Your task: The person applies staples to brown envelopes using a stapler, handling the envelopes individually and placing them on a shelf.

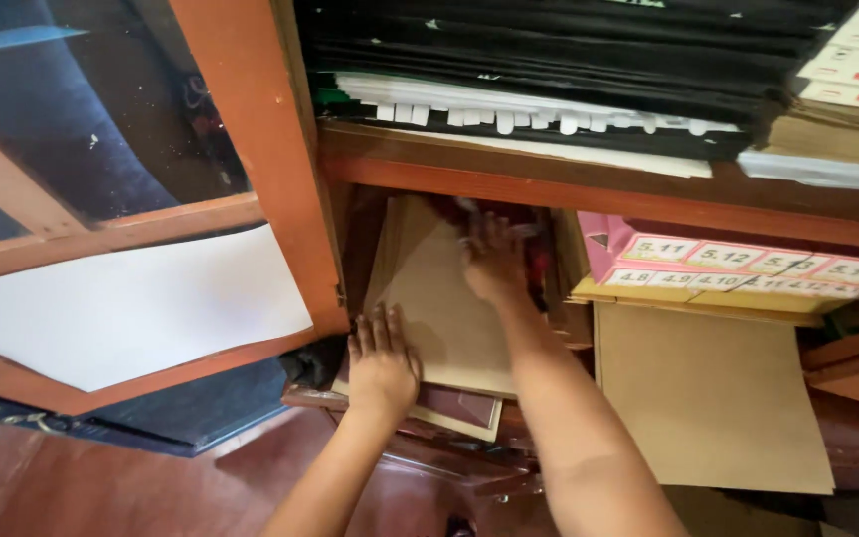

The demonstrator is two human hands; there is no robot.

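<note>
1. Grip first: my left hand (382, 360) lies flat with the fingers spread, palm down on the near end of a stack of brown cardboard sheets (444, 308). It presses on them and closes around nothing.
2. My right hand (494, 261) reaches deeper into the lower shelf (589, 187), its fingers on the far end of the same stack. It is blurred, so I cannot tell whether it pinches a sheet or only pushes against the pile.
3. Step in hand, as I judge it: I am sorting or working loose the sheets in this shelf opening, the left hand steadying the pile while the right works at the back.
4. Whatever comes next calls for the left palm to keep the lower sheets from sliding over the shelf's front edge.
5. The stack sits at the left end of the shelf opening, just beside the orange wooden door frame (270, 149); its near end overhangs the front edge, directly under my left palm.
6. Further right, a larger brown sheet (708, 398) hangs over the front edge below pink labelled boxes (738, 268). The upper shelf carries black folders (549, 50).
</note>
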